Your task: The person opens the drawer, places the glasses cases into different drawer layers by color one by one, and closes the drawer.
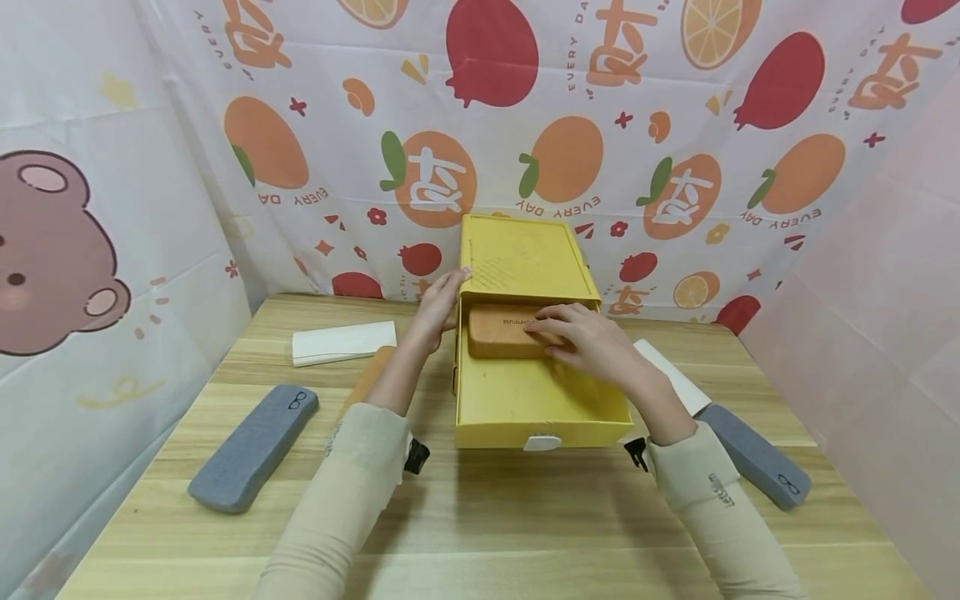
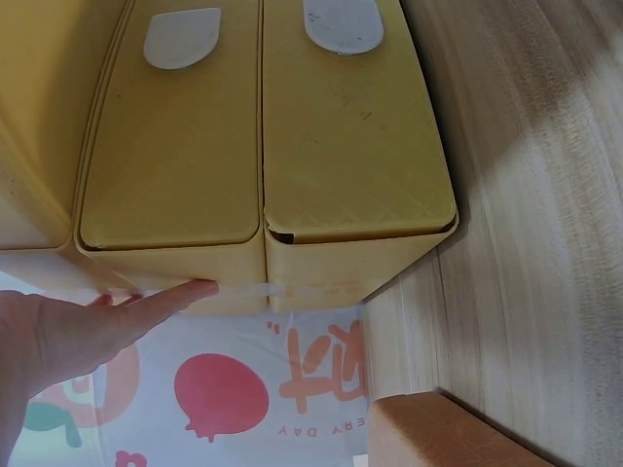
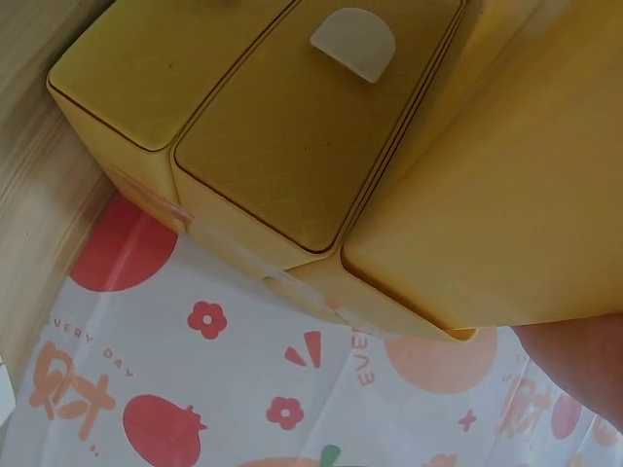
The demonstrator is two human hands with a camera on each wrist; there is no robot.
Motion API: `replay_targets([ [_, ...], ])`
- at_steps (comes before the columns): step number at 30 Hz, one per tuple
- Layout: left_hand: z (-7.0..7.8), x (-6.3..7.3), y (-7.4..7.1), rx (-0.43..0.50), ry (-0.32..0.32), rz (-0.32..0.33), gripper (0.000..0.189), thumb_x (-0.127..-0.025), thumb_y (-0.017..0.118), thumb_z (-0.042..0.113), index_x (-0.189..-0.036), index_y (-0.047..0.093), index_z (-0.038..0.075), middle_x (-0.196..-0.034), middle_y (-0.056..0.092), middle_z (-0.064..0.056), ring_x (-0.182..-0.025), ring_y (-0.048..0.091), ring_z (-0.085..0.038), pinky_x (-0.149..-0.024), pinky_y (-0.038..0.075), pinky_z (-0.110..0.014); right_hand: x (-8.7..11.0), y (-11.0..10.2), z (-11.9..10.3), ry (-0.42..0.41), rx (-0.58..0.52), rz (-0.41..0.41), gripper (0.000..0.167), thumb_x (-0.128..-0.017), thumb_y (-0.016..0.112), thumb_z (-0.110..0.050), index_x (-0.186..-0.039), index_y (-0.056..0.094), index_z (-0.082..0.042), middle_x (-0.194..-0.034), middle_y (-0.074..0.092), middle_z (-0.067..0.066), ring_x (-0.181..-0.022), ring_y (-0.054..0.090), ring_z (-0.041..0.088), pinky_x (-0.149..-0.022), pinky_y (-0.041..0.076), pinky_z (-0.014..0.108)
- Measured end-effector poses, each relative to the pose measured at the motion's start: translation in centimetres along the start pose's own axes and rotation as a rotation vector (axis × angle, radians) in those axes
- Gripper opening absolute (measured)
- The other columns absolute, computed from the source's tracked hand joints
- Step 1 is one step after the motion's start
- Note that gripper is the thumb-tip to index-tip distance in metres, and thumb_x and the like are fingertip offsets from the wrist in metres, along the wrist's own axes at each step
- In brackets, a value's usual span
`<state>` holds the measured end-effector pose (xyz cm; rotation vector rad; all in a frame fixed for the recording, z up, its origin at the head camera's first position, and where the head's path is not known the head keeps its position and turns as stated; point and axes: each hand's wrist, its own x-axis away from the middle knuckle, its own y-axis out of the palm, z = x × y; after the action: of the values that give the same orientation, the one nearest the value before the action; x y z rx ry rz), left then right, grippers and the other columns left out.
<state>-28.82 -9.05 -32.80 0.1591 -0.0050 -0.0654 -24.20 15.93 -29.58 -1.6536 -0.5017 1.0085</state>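
Observation:
A tan-orange glasses case [image 1: 495, 332] with small dark lettering lies crosswise toward the back of the pulled-out top drawer [image 1: 517, 400] of a yellow drawer cabinet [image 1: 525, 254]. My right hand [image 1: 588, 342] holds the case near its right end, fingers over the top and thumb at the front, covering that end. In the right wrist view only a part of this hand [image 3: 574, 365] shows, beside the drawer. My left hand [image 1: 438, 308] rests against the cabinet's left side with fingers extended; the left wrist view shows these fingers [image 2: 161, 304] along the side wall.
Left on the wooden table [image 1: 517, 533] lie a grey glasses case [image 1: 255, 450], a white case [image 1: 345, 343] and an orange case [image 1: 367, 379] partly behind the left forearm. To the right are another white case [image 1: 671, 375] and grey case [image 1: 753, 454]. A printed curtain [image 1: 495, 158] hangs behind.

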Motion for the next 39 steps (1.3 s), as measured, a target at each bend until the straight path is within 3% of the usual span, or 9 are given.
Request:
replay_targets([
  [6,0.1,0.1,0.0,-0.001,0.001,-0.002,0.063,-0.089,0.05,0.04,-0.143,0.033,0.011,-0.148,0.022,-0.007,-0.132,0.023,-0.031,-0.094,0.034,-0.053,0.2,-0.6,0.0,0.069,-0.136,0.042,0.03,-0.087,0.064,-0.012,-0.116,0.064,-0.013,-0.117,0.057,0.003,-0.109,0.049,0.022,-0.091,0.039,0.04],
  [11,0.1,0.2,0.0,-0.007,0.004,-0.005,0.061,-0.09,0.049,0.04,-0.142,0.035,0.012,-0.147,0.024,-0.007,-0.132,0.024,-0.031,-0.093,0.036,-0.051,0.4,-1.6,0.9,0.154,-0.393,0.389,0.019,-0.085,0.061,0.003,-0.104,0.066,0.003,-0.101,0.063,0.012,-0.093,0.055,0.022,-0.079,0.044,0.032],
  [13,0.1,0.3,0.0,-0.007,0.005,-0.002,0.061,-0.09,0.049,0.04,-0.142,0.035,0.012,-0.147,0.024,-0.006,-0.132,0.024,-0.031,-0.093,0.035,-0.052,0.4,-2.0,1.0,0.242,-0.483,0.516,0.017,-0.086,0.059,0.006,-0.102,0.065,0.007,-0.097,0.062,0.017,-0.085,0.055,0.022,-0.072,0.044,0.027],
  [15,0.1,0.3,0.1,-0.01,0.004,-0.001,0.06,-0.09,0.049,0.04,-0.141,0.036,0.012,-0.147,0.024,-0.006,-0.132,0.023,-0.031,-0.093,0.035,-0.052,0.6,-1.9,1.5,0.385,-0.569,0.577,0.019,-0.089,0.057,0.0,-0.105,0.064,0.008,-0.099,0.058,0.018,-0.083,0.054,0.021,-0.067,0.043,0.023],
  [18,0.1,0.2,0.1,-0.016,0.005,-0.003,0.058,-0.09,0.049,0.039,-0.141,0.037,0.013,-0.147,0.025,-0.005,-0.131,0.023,-0.032,-0.093,0.035,-0.052,0.9,-1.3,3.0,0.572,-0.661,0.545,0.03,-0.094,0.053,-0.016,-0.117,0.058,0.003,-0.113,0.054,0.017,-0.096,0.054,0.023,-0.075,0.045,0.026],
  [22,0.1,0.2,0.1,-0.023,0.008,-0.004,0.058,-0.09,0.049,0.039,-0.141,0.037,0.013,-0.147,0.024,-0.005,-0.131,0.024,-0.033,-0.092,0.036,-0.052,0.9,-0.2,4.6,0.671,-0.762,0.397,0.047,-0.097,0.046,-0.03,-0.135,0.043,-0.001,-0.132,0.044,0.018,-0.116,0.044,0.031,-0.09,0.04,0.042],
  [25,0.2,0.3,0.0,-0.025,0.008,-0.005,0.059,-0.09,0.049,0.039,-0.141,0.037,0.013,-0.148,0.024,-0.005,-0.131,0.024,-0.032,-0.092,0.036,-0.052,0.7,0.2,4.9,0.678,-0.841,0.333,0.051,-0.098,0.043,-0.029,-0.14,0.034,-0.001,-0.137,0.038,0.019,-0.121,0.039,0.032,-0.095,0.035,0.046],
  [31,0.3,0.2,0.1,-0.017,0.002,-0.007,0.058,-0.09,0.048,0.039,-0.142,0.036,0.013,-0.148,0.023,-0.004,-0.132,0.023,-0.031,-0.093,0.036,-0.051,0.6,0.6,4.8,0.687,-0.948,0.347,0.049,-0.099,0.041,-0.025,-0.142,0.032,-0.003,-0.139,0.036,0.017,-0.122,0.038,0.029,-0.095,0.036,0.045],
  [39,0.2,0.2,0.2,-0.025,-0.016,0.02,0.07,-0.088,0.05,0.044,-0.145,0.026,0.011,-0.149,0.019,-0.01,-0.131,0.022,-0.031,-0.096,0.032,-0.051,0.6,0.8,4.8,0.689,-0.953,0.361,0.048,-0.099,0.041,-0.026,-0.141,0.033,-0.004,-0.138,0.036,0.017,-0.121,0.039,0.03,-0.095,0.036,0.046],
])
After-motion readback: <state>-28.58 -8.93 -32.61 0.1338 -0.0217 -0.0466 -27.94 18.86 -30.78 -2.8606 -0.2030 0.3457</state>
